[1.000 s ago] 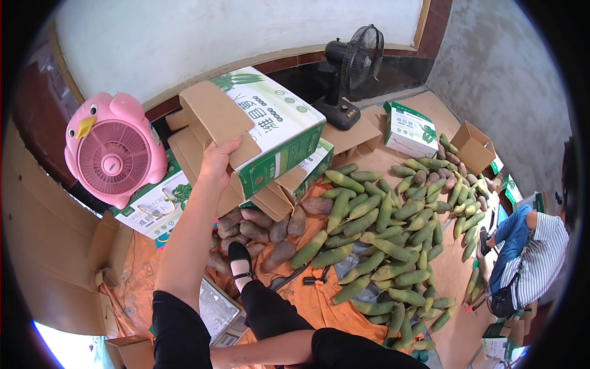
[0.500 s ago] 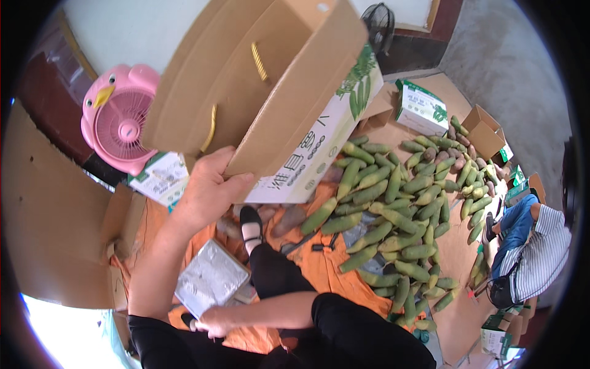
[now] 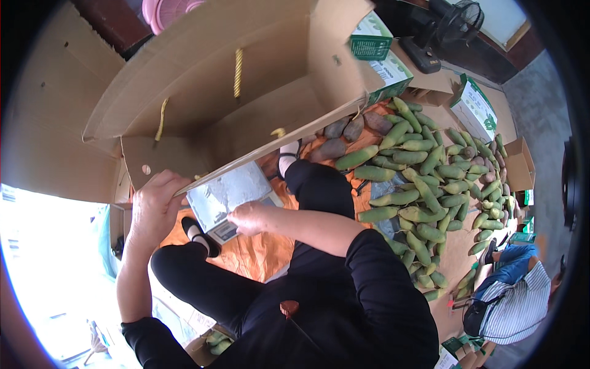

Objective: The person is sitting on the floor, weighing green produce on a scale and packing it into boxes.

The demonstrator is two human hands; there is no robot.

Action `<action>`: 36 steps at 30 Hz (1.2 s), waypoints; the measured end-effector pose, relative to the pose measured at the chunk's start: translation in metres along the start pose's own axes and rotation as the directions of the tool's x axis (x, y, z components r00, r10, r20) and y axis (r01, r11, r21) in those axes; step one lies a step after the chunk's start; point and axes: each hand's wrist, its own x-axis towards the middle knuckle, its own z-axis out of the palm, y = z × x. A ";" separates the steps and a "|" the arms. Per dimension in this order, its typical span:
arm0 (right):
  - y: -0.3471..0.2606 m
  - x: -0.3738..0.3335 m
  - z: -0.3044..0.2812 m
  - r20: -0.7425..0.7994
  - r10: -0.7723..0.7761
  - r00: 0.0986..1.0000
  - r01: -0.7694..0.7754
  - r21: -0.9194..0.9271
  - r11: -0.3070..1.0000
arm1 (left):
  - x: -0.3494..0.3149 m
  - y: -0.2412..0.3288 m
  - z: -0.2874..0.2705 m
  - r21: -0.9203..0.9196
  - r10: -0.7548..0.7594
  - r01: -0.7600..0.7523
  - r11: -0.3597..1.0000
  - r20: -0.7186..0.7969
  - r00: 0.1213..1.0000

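Note:
My left hand grips the near edge of a large, empty cardboard box, which is tilted so its inside shows. Twisted yellow rope handles hang inside it. My fingers lie over the edge, beside a small round hole. Below the box, a flat weighing scale with a silvery, wrinkled top rests on orange sheeting. My right hand is at the scale's right side, its fingers curled and closed. What they hold, if anything, is hidden.
Green radishes are heaped on the right, with dark reddish roots beside them. Printed cartons and a black fan stand behind. At far right crouches a person in a striped top. A large cardboard sheet rises at left.
The box has come lower and turned, showing more of its inside. My left hand has moved down and left with it. My right hand has shifted to the scale's right side.

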 end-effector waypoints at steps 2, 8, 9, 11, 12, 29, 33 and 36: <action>-0.006 -0.005 -0.001 0.026 0.009 1.000 -0.008 -0.033 0.999 | -0.027 -0.023 0.013 0.053 -0.108 0.106 0.993 0.026 0.994; -0.046 -0.047 -0.016 0.089 -0.133 0.987 0.127 0.071 0.989 | -0.091 -0.074 0.055 0.161 -0.225 0.211 0.964 0.073 0.972; -0.047 -0.055 -0.014 0.101 -0.167 0.981 0.153 0.130 0.980 | -0.099 -0.082 0.063 0.186 -0.237 0.216 0.958 0.098 0.967; -0.044 -0.072 -0.011 0.045 -0.193 0.980 0.182 0.180 0.967 | -0.111 -0.095 0.074 0.188 -0.246 0.222 0.957 0.116 0.962; -0.046 -0.086 -0.020 -0.034 -0.188 0.982 0.190 0.266 0.945 | -0.116 -0.101 0.079 0.195 -0.274 0.244 0.950 0.139 0.952; 0.104 -0.269 0.011 -0.616 0.768 0.175 -0.216 0.737 0.640 | -0.128 -0.113 0.123 0.045 -0.415 0.418 0.907 0.263 0.871; 0.132 -0.282 0.113 -0.507 0.842 0.185 -0.560 0.650 0.515 | -0.107 -0.081 0.134 -0.006 -0.371 0.380 0.925 0.208 0.905; 0.137 -0.284 0.205 -0.346 0.866 0.360 -0.744 0.454 0.490 | -0.105 -0.072 0.143 0.064 -0.363 0.358 0.932 0.149 0.920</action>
